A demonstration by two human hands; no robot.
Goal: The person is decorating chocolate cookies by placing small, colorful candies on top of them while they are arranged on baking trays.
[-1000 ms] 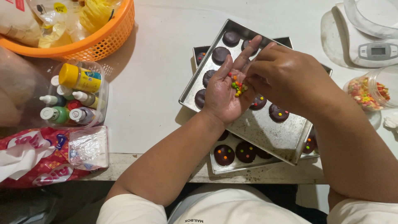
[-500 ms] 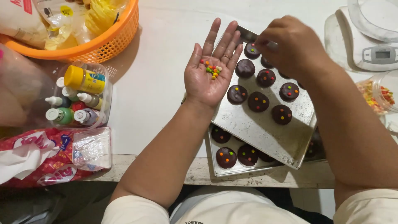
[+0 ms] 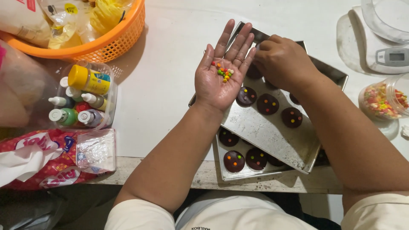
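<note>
Here the left hand (image 3: 221, 79) lies flat and open, palm up, over the near-left corner of the upper metal tray (image 3: 277, 136), with a small heap of coloured candy beads (image 3: 223, 72) resting in the palm near the base of the fingers. The right hand (image 3: 283, 61) is curled knuckles-up just beside it, over the tray's far end; its fingertips are tucked underneath, so I cannot tell whether they pinch anything. On the upper tray sit round chocolate-coated cookies (image 3: 268, 103), each dotted with a few coloured beads. This tray rests tilted across a lower tray (image 3: 226, 172) at the near edge of the surface (image 3: 162, 85), which holds more of the same cookies. At the right edge stands a clear tub of coloured candy (image 3: 381, 100), with a white kitchen scale (image 3: 390, 55) beyond it. Toward the left edge a clear container of small colouring bottles (image 3: 83, 100) sits behind a red and white plastic bag (image 3: 47, 157), and an orange basket (image 3: 102, 42) fills the far-left corner.
</note>
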